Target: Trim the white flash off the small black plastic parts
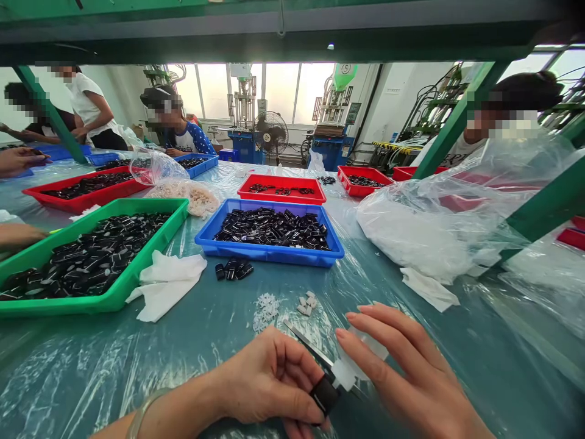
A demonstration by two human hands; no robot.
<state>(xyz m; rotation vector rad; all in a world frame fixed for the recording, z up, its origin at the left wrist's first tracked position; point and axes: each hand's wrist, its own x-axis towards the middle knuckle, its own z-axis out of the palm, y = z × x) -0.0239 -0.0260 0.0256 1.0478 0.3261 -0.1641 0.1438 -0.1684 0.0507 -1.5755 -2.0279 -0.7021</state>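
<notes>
My left hand (274, 384), in the lower middle, pinches a small black plastic piece (325, 395) between thumb and fingers. Right behind that piece slants a thin pointed metal tool (307, 342), its tip toward the upper left. A white, partly translucent item (345, 372) covers part of the tool. Over this item my right hand (406, 372) stretches its fingers out, apart from one another; its thumb is hidden. Whether the right palm touches the tool cannot be seen. Beyond the hands lie white scraps (265, 311) and several small pale blocks (307, 303).
A blue tray (269, 253) of black pieces stands ahead, with loose black pieces (234, 269) before it. On the left is a green tray (114, 299), beside a white cloth (169, 283). Plastic bags (411, 213) lie right. A green beam (292, 42) crosses overhead. Other people sit around.
</notes>
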